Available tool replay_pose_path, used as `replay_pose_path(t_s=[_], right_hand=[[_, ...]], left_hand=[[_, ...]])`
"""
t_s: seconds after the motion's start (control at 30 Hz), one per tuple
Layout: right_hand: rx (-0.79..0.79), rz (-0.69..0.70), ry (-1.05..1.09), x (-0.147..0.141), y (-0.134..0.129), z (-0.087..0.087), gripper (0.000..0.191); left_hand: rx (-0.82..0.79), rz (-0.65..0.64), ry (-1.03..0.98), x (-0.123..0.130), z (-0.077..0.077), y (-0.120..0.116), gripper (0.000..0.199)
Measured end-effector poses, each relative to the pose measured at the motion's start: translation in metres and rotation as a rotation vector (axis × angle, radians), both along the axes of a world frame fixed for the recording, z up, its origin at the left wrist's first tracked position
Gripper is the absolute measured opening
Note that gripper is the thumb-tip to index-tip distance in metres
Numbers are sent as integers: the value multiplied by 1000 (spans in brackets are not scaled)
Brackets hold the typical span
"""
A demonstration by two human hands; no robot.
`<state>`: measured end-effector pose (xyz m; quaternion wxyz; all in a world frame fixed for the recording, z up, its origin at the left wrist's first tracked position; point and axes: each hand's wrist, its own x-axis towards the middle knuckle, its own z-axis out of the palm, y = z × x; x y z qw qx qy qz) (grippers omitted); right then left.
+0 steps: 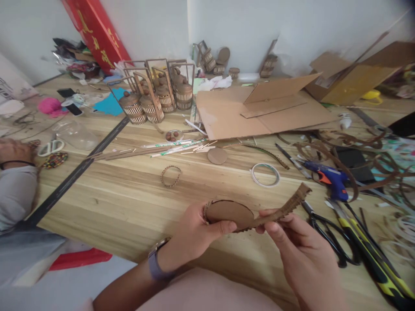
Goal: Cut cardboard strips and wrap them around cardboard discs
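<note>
My left hand [197, 231] grips a round cardboard disc [228, 214], its thumb pressed on the flat face and its fingers hidden underneath. A brown corrugated cardboard strip [290, 205] runs round part of the disc's rim, and its loose end sticks out to the upper right. Between thumb and fingers of my right hand [306, 250] the strip is pinched just beside the disc. Beyond my hands, a small corrugated ring [170, 176] and another cardboard disc [217, 156] lie on the wooden table [123, 190].
At right lie a blue glue gun [333, 175], black scissors [335, 237], a yellow-black cutter [372, 255] and a tape roll [265, 175]. Small basket-like models [152, 103] and flat cardboard [227, 112] stand behind. Another person's arm [16, 181] rests at left.
</note>
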<state>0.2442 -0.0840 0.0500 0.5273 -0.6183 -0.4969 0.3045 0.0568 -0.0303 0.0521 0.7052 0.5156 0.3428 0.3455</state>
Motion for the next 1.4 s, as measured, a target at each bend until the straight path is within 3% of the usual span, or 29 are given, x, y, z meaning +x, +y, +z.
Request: replay_pose_path(t_s=[0.37, 0.97, 1.2, 1.4], right_hand=[[26, 63, -21, -3, 0, 6, 10], [23, 201, -359, 8, -6, 5, 11], [-50, 315, -364, 3, -11, -1, 13], [66, 295, -331, 3, -7, 3, 10]], left_hand=[[23, -80, 90, -4, -1, 0, 24], [39, -168, 261, -7, 11, -1, 26], [7, -8, 334, -6, 15, -2, 38], [42, 50, 265, -5, 12, -3, 30]])
